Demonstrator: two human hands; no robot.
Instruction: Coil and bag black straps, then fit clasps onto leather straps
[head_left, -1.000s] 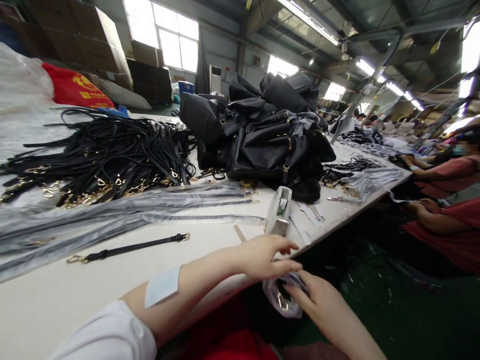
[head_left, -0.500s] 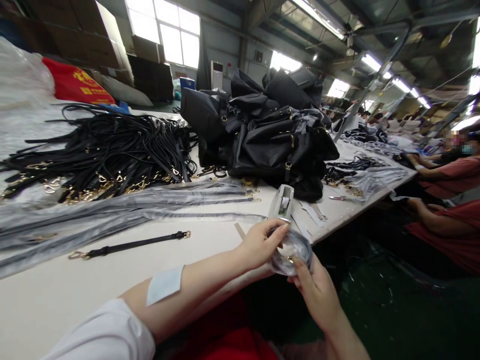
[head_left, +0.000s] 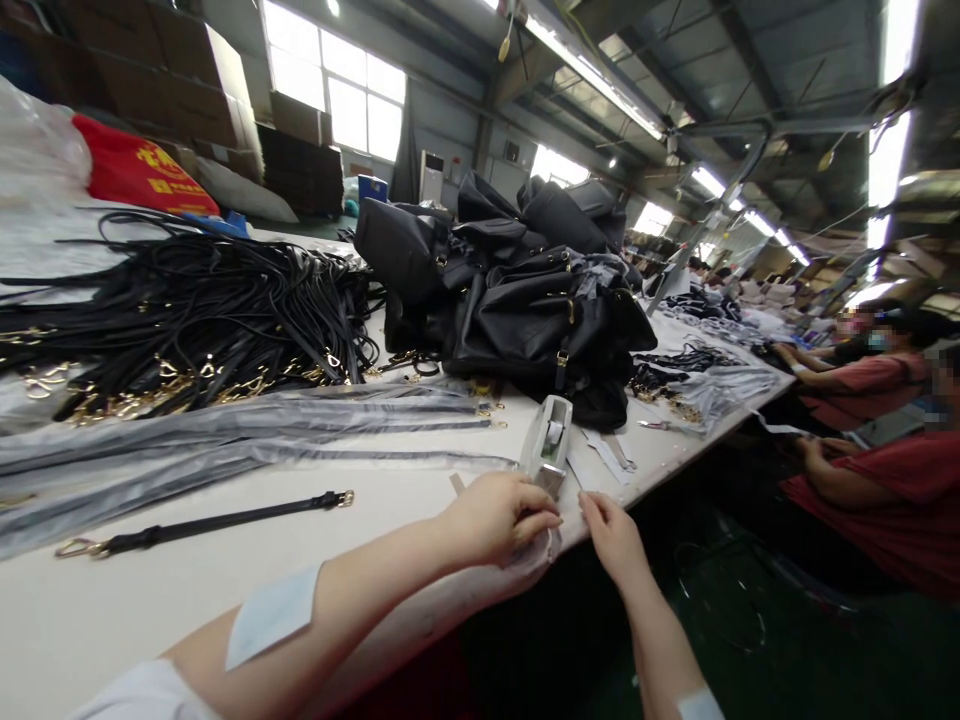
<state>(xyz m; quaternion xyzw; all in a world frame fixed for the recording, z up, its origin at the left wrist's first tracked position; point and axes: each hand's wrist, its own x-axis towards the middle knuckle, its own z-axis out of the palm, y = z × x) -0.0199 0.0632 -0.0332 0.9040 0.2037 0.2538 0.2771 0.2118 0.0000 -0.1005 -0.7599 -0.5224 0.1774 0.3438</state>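
My left hand is closed round a coiled strap in clear plastic, most of it hidden under the palm and fingers. Right behind it on the table stands a grey tape dispenser with a roll in it. My right hand pinches thumb and forefinger together in front of the dispenser, over the table edge; what lies between the tips is too small to make out. On the table to the left lies a short black strap with gold metal ends.
Long plastic-sleeved straps lie across the table. Behind them is a heap of black straps with gold clasps. Black bags are piled at the centre. Paper strips lie beside the dispenser. Co-workers sit along the right side.
My right hand has left the coiled strap and moved up to the dispenser's front. My left hand keeps the coil, turned palm down and lower. The view has shifted right.
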